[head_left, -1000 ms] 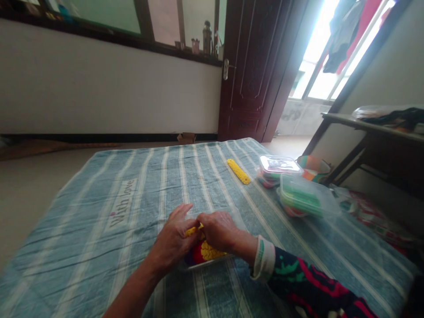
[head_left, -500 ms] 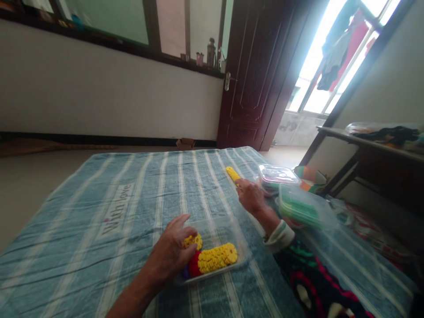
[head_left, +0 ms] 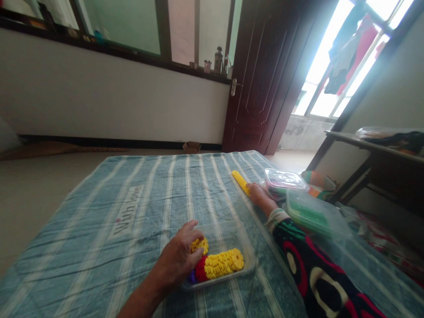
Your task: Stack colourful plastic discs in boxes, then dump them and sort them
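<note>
1. The left hand (head_left: 185, 247) is held half curled, thumb and fingers parted around a short yellow stack (head_left: 200, 245); whether it is gripped cannot be told.
2. The right hand (head_left: 261, 197) is stretched outward, its fingers bent at the near end of a loose yellow row (head_left: 240, 182); a firm hold cannot be confirmed.
3. The short stack, a longer yellow row (head_left: 225, 261), red pieces (head_left: 200, 268) and purple pieces (head_left: 192, 277) are contained in one clear tray (head_left: 250, 260), set along its near side.
4. Striped cloth (head_left: 149, 221) is seen between tray and loose row, and leftward to the table's edge.
5. Three yellow groups are counted; single pieces are packed too tightly to count.
6. Two clear boxes, a farther one (head_left: 286, 180) and a nearer one (head_left: 309, 214), are placed beside the right forearm.
</note>
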`<state>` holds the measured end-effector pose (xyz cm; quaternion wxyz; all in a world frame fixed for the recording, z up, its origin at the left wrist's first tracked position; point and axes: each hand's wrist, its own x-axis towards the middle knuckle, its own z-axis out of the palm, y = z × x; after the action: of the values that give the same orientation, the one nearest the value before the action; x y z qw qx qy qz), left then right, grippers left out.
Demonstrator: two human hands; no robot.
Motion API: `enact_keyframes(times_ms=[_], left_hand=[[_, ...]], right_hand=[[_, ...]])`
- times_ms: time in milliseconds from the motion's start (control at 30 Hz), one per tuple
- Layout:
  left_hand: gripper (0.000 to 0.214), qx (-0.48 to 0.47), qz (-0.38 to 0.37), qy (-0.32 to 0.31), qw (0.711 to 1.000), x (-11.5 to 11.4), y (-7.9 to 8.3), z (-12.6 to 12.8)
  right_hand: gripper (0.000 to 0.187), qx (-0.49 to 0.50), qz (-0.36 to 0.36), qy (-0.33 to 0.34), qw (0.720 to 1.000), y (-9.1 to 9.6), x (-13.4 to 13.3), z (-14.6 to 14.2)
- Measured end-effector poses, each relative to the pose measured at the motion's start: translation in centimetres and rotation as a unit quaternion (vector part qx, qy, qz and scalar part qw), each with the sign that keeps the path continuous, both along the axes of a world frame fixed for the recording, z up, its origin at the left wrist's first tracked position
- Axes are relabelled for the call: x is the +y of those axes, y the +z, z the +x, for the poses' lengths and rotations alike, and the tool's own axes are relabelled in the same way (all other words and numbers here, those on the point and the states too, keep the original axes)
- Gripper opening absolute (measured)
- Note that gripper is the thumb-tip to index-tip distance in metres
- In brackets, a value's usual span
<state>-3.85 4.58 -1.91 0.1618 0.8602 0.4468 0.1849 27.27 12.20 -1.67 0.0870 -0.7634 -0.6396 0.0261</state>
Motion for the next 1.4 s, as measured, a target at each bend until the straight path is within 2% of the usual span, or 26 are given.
enact_keyframes(times_ms=[267,567,733,833,933,1033,1167,1267,1400], left_hand=[[0.021,0.005,-0.002,-0.001,1.0,-0.1,0.1,0.0],[0.018,-0.033,0.015,-0.002,0.999,0.1,-0.4,-0.1],[0.016,-0.039,0.013,-0.006,0.999,-0.2,-0.4,-0.1],[0.016,-0.031,-0.006,-0.007,0.999,-0.4,-0.2,0.1],[0.016,-0.032,-0.011,-0.008,0.999,-0.6,0.0,0.2],[0.016,-0.036,-0.004,-0.013,0.999,-0.6,0.1,0.2],[0.018,-0.035,0.0,-0.019,0.999,-0.7,0.3,0.1],[0.023,-0.041,-0.005,-0.021,0.999,-0.7,0.3,0.1],[0.026,-0.048,-0.005,-0.017,0.999,-0.7,0.1,0.2]], right_hand=[[0.043,0.001,0.01,-0.019,1.0,-0.3,0.5,0.5],[0.036,-0.001,0.023,-0.046,0.999,0.8,-0.3,0.2],[0.026,0.006,0.036,-0.018,0.999,2.2,-2.0,-0.8],[0.015,0.038,0.053,0.065,0.996,3.8,-4.5,-2.5],[0.007,0.122,0.058,0.279,0.951,5.3,-7.5,-5.0],[0.006,0.099,0.017,0.391,0.915,5.6,-9.3,-7.8],[0.018,0.0,-0.031,0.45,0.892,4.5,-9.4,-10.6],[0.028,-0.052,-0.041,0.458,0.886,3.8,-9.0,-11.5],[0.037,-0.07,-0.036,0.454,0.887,3.5,-9.2,-11.9]])
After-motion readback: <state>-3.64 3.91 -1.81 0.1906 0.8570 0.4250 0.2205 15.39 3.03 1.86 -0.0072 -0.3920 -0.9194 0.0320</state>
